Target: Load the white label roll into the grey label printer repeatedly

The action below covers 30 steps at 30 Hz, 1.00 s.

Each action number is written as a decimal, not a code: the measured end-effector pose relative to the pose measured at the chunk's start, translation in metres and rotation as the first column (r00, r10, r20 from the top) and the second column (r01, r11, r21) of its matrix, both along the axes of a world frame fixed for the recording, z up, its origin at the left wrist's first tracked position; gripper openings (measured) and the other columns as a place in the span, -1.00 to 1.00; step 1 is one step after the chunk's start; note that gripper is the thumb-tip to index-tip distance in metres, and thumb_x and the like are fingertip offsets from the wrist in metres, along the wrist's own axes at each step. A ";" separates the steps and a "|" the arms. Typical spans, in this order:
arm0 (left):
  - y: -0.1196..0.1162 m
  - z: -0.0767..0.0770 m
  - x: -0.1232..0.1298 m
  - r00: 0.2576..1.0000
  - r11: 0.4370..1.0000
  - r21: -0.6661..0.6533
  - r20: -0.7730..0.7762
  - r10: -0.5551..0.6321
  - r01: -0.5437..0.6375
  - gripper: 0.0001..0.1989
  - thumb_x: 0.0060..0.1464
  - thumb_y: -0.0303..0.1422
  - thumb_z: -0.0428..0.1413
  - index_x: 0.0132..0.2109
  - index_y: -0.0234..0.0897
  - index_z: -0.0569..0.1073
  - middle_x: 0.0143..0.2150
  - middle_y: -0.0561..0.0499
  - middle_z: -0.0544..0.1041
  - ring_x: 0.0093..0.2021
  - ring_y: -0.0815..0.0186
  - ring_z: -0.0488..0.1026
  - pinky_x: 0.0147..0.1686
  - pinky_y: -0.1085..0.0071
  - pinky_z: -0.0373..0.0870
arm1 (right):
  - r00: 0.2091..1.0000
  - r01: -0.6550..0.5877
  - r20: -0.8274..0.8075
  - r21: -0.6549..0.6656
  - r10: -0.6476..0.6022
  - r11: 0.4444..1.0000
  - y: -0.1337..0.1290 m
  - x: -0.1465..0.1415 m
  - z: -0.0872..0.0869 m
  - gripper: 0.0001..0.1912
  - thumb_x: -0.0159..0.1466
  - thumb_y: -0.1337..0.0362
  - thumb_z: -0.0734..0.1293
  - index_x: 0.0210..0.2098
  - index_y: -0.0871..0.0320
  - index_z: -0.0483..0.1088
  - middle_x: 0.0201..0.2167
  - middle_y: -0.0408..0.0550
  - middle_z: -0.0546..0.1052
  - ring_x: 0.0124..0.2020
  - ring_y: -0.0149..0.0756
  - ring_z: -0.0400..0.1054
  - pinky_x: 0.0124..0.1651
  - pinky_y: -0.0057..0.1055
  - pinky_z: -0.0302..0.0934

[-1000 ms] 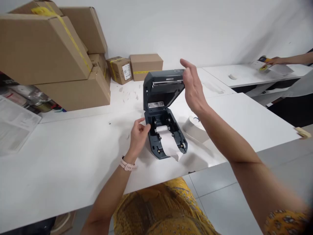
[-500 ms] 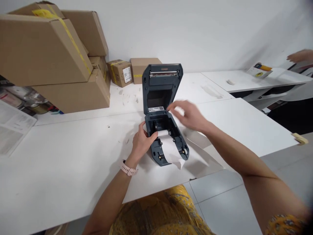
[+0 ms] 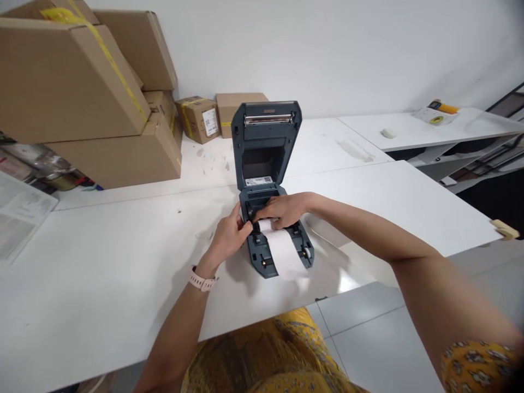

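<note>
A dark label printer (image 3: 235, 136) stands on the white table with its lid tilted up. Inside lies a small white paper roll (image 3: 267, 224), and its loose paper strip (image 3: 286, 252) runs out over the printer's front edge. My left hand (image 3: 230, 233) grips the printer's left side, thumb over the rim close to the roll's left end. My right hand (image 3: 286, 210) reaches into the printer from the right, with index finger and thumb around the roll, partly covering it.
Cardboard boxes (image 3: 118, 155) are stacked at the left, with smaller boxes (image 3: 200, 119) by the wall. Plastic-covered papers (image 3: 24, 215) lie at the far left. A side shelf (image 3: 403, 128) on the right bears a yellow and black object (image 3: 444, 107). The table's front edge is near my body.
My right hand has come down from beside the lid hinge into the printer, onto the paper roll. The strip lies flatter. Another person's hand at the far right has left the view.
</note>
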<state>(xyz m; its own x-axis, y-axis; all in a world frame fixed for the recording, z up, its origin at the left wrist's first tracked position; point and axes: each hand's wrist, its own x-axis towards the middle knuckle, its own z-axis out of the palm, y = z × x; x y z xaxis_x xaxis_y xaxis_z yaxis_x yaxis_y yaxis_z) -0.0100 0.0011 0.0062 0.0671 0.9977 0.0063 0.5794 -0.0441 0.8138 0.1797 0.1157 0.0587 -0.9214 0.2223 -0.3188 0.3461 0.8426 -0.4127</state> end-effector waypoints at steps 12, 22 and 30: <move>-0.002 -0.009 -0.004 0.994 1.000 -0.030 0.110 0.005 -0.002 -0.23 0.24 -0.17 0.05 0.51 -0.27 0.10 -0.50 0.21 0.37 -0.54 0.36 0.37 -0.49 0.44 0.30 | 0.675 0.215 -0.471 -0.611 -0.568 0.762 0.018 0.125 0.053 -0.57 0.15 0.20 0.59 -0.06 0.07 0.43 -0.05 0.00 0.65 0.03 -0.15 0.53 -0.05 -0.26 0.44; 0.000 -0.013 -0.004 0.987 0.997 -0.061 0.156 0.049 -0.040 -0.17 0.21 -0.15 0.07 0.53 -0.31 0.07 -0.47 0.21 0.32 -0.54 0.38 0.36 -0.48 0.43 0.37 | 0.658 0.495 -0.249 -0.568 -0.710 0.657 0.050 0.128 -0.024 -0.54 0.02 0.21 0.59 -0.15 0.12 0.40 0.00 0.11 0.63 0.07 -0.07 0.49 0.11 -0.07 0.33; -0.001 -0.012 -0.003 0.980 0.996 -0.080 0.190 0.056 -0.042 -0.18 0.22 -0.14 0.08 0.53 -0.26 0.06 -0.47 0.23 0.27 -0.56 0.40 0.33 -0.53 0.45 0.36 | 0.740 0.509 -0.112 -0.551 -0.663 0.661 0.056 0.125 -0.029 -0.55 0.04 0.17 0.59 -0.10 0.09 0.52 0.06 0.06 0.62 0.12 -0.06 0.48 0.28 0.03 0.23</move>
